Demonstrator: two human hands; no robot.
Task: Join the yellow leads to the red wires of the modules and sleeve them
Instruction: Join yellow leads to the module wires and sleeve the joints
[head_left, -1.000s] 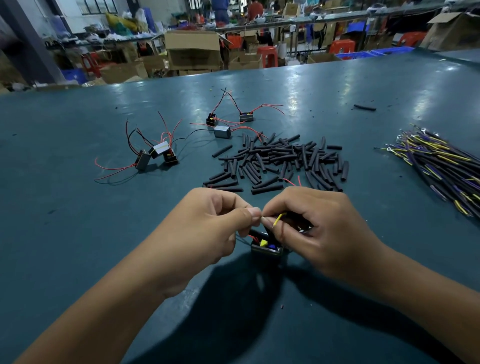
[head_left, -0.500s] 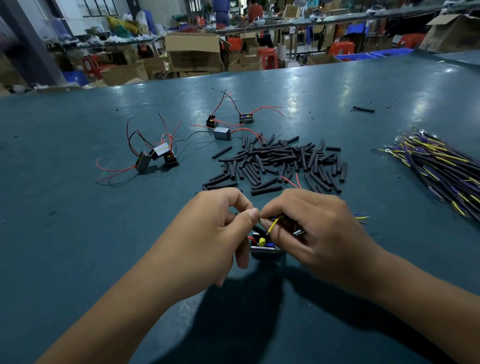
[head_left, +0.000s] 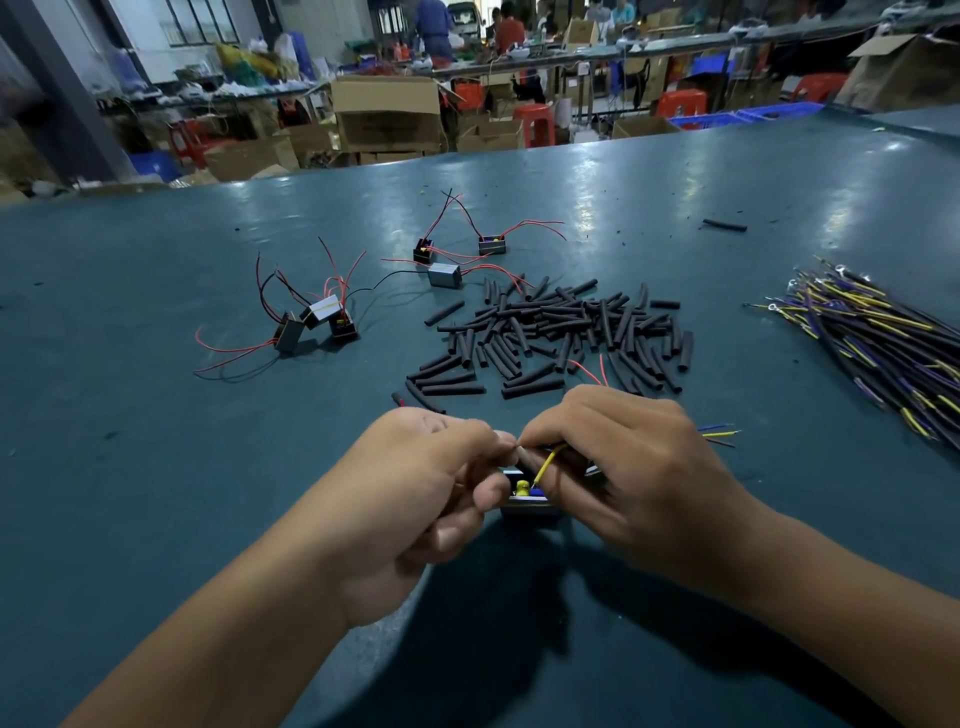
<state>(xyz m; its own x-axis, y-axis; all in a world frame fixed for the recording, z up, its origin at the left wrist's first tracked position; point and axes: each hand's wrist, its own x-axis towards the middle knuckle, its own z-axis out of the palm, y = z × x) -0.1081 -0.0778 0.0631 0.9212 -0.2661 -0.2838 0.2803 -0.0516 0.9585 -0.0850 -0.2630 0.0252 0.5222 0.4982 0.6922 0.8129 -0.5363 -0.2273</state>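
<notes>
Hands meet fingertip to fingertip low over a teal table (head_left: 156, 467), both forearms reaching in from the near edge. The left hand (head_left: 415, 499) is curled, thumb and forefinger pinched together at the joint. The right hand (head_left: 623, 467) pinches a yellow lead (head_left: 549, 461), which curves down to a small module (head_left: 527, 499) just below the fingers. Beyond the knuckles lies a pile of black sleeves (head_left: 561, 332); a bundle of leads (head_left: 883, 338) lies to the right.
</notes>
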